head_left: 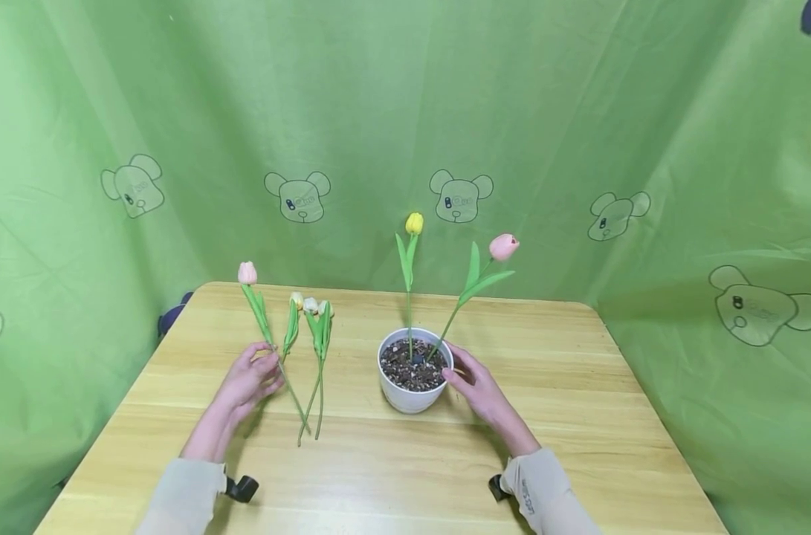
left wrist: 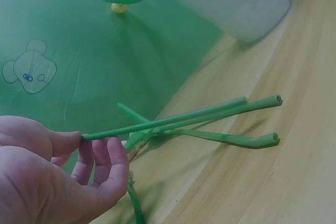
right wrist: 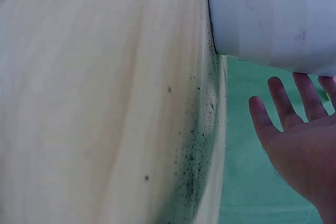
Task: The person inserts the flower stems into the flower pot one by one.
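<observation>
In the head view my left hand [head_left: 250,380] pinches the green stem of a pink tulip [head_left: 247,273] between thumb and fingers. The left wrist view shows that stem [left wrist: 163,123] slanting above the ends of two other stems. Beside this hand, several pale tulips [head_left: 311,305] lie on the table with their stems crossing. My right hand [head_left: 477,386] rests against the right side of a white flowerpot [head_left: 410,400], thumb at its rim. In the right wrist view its fingers [right wrist: 284,100] are fairly straight and spread. A yellow tulip [head_left: 415,223] stands upright in the pot's soil; another pink tulip [head_left: 504,247] leans right.
The wooden table [head_left: 552,446] has its far edge near a green curtain [head_left: 378,111] printed with bear heads. The curtain also hangs at both sides. Black straps with small mounts [head_left: 242,489] sit at the wrists.
</observation>
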`<state>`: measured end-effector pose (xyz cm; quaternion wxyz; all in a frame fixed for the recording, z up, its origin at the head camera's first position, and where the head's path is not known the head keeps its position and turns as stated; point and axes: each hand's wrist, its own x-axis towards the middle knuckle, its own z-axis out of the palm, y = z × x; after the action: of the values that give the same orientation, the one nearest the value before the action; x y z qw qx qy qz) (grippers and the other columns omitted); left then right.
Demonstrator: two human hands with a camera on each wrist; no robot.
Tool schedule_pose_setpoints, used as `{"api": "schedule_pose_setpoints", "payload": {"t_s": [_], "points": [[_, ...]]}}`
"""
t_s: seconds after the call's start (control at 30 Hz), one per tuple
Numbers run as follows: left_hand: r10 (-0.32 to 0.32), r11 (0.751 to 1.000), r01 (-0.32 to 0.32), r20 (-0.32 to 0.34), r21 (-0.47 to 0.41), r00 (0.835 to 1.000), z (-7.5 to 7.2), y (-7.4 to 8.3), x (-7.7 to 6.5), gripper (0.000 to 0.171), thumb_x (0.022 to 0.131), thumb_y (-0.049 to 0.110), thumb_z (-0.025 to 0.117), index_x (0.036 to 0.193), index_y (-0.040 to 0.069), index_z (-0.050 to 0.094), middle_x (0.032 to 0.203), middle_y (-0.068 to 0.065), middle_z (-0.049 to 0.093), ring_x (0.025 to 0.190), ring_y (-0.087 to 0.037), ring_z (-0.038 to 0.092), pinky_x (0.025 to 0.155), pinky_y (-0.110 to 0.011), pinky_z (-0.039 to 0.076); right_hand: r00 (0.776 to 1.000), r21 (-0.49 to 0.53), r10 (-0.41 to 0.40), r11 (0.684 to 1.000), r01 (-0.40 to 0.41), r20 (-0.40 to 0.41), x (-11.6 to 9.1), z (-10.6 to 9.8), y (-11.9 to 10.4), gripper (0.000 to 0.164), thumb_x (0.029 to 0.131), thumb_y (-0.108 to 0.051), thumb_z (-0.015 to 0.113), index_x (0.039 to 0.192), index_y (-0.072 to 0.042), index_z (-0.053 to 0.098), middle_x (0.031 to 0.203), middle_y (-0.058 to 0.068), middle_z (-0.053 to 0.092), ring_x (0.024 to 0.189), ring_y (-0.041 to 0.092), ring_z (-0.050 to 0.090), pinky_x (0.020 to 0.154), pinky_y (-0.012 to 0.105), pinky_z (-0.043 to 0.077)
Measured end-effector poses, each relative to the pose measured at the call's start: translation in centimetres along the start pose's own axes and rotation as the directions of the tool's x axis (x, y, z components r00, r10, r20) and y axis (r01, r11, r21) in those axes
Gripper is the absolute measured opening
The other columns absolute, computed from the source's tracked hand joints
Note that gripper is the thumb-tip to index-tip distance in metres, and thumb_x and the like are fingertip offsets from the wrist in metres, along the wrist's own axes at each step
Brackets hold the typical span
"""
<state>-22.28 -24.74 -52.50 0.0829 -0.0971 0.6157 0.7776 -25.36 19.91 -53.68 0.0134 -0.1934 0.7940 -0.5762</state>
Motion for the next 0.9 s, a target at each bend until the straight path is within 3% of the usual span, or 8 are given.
{"api": "schedule_pose_setpoints", "payload": {"t_s": [0.13, 0.3, 0.47, 0.57, 0.73, 0.9], "points": [[0.005, 0.999, -0.004, -0.022, 0.038, 1.0, 0.45, 0.1, -0.06, 0.031, 0.111, 0.022, 0.048, 0.14, 0.02, 0.038, 0.112, 0.002, 0.06, 0.109, -0.019, 0.059, 0.1, -0.032, 0.057, 1.0, -0.014, 0.018, 1.0, -0.018, -0.002, 0.0, -0.03, 0.03, 0.057, 0.103, -0.012, 0.063, 0.155, -0.005, 0.043, 0.154, 0.026, 0.049, 0.14, 0.046, 0.048, 0.121, 0.059, 0.037], [0.032, 0.999, -0.028, -0.109, 0.04, 0.993, 0.94, 0.15, -0.08, 0.031, 0.111, 0.022, 0.045, 0.142, 0.021, 0.037, 0.112, 0.0, 0.06, 0.102, -0.017, 0.062, 0.093, -0.026, 0.059, 1.0, -0.012, 0.022, 1.0, -0.022, -0.004, 0.03, -0.04, -0.09, 0.057, 0.102, -0.013, 0.063, 0.155, -0.006, 0.043, 0.154, 0.025, 0.049, 0.14, 0.046, 0.048, 0.121, 0.059, 0.036], [0.034, 0.999, -0.03, -0.226, 0.021, 0.973, 0.97, 0.11, -0.11, 0.045, 0.11, 0.023, 0.05, 0.152, 0.013, 0.037, 0.109, 0.003, 0.062, 0.093, -0.011, 0.063, 0.079, -0.017, 0.059, 1.0, 0.001, 0.005, 1.0, -0.005, -0.001, 0.11, -0.06, -0.07, 0.057, 0.102, -0.011, 0.063, 0.155, -0.005, 0.043, 0.153, 0.026, 0.049, 0.139, 0.048, 0.048, 0.121, 0.061, 0.036], [0.006, 0.999, 0.003, -0.274, 0.032, 0.962, 0.77, 0.07, -0.22, 0.051, 0.109, 0.021, 0.052, 0.156, 0.008, 0.035, 0.117, 0.001, 0.062, 0.092, -0.009, 0.062, 0.081, -0.016, 0.06, 1.0, 0.009, 0.001, 1.0, -0.001, 0.003, 0.15, -0.03, -0.04, 0.057, 0.102, -0.011, 0.063, 0.155, -0.005, 0.043, 0.153, 0.027, 0.049, 0.14, 0.048, 0.048, 0.121, 0.061, 0.036], [-0.052, 0.996, 0.069, -0.249, 0.063, 0.967, 0.49, -0.06, -0.39, 0.057, 0.108, 0.016, 0.052, 0.159, 0.001, 0.03, 0.132, -0.008, 0.052, 0.099, -0.011, 0.06, 0.088, -0.017, 0.06, 1.0, 0.012, 0.005, 1.0, -0.005, 0.005, 0.04, 0.0, -0.09, 0.057, 0.102, -0.011, 0.063, 0.155, -0.004, 0.043, 0.154, 0.027, 0.047, 0.14, 0.049, 0.047, 0.121, 0.061, 0.036], [-0.067, 0.996, 0.077, -0.181, 0.053, 0.981, 0.36, -0.22, -0.41, 0.062, 0.105, 0.008, 0.057, 0.158, -0.004, 0.027, 0.126, -0.009, 0.059, 0.1, -0.012, 0.064, 0.091, -0.02, 0.061, 1.0, 0.007, 0.011, 1.0, -0.011, 0.001, -0.08, -0.02, -0.1, 0.057, 0.103, -0.011, 0.062, 0.155, -0.004, 0.043, 0.155, 0.027, 0.047, 0.141, 0.049, 0.046, 0.121, 0.061, 0.036]]}}
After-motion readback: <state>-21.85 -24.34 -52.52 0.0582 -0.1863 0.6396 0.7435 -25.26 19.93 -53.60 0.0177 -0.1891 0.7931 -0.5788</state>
